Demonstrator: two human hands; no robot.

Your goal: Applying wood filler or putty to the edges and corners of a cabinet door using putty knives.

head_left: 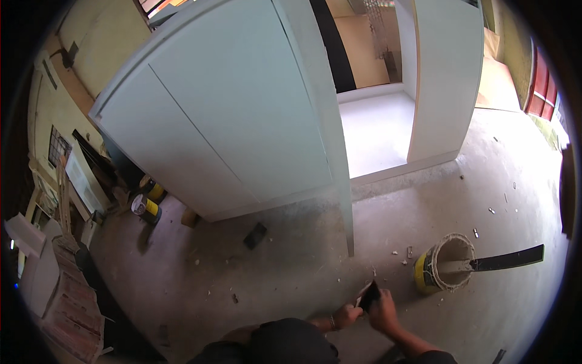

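the person's clothing is dark, near black. low in the frame, right of centre, a dark sleeve (433,357) ends over a bare forearm (411,342). the right hand (383,312) is bare, as is the left hand (347,316), with a thin, light band (332,323) around its wrist. a plain, dark, rounded form (291,343) fills the bottom centre, its body part unclear.

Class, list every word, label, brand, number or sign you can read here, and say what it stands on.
None can be read.
Right-hand bucket: yellow label, too small and blurred.
Front bucket at left: yellow patch, also unreadable.
Reddish sheet, lower left: marks too blurred to make out.
Dark piece at the right hand: no lettering visible.
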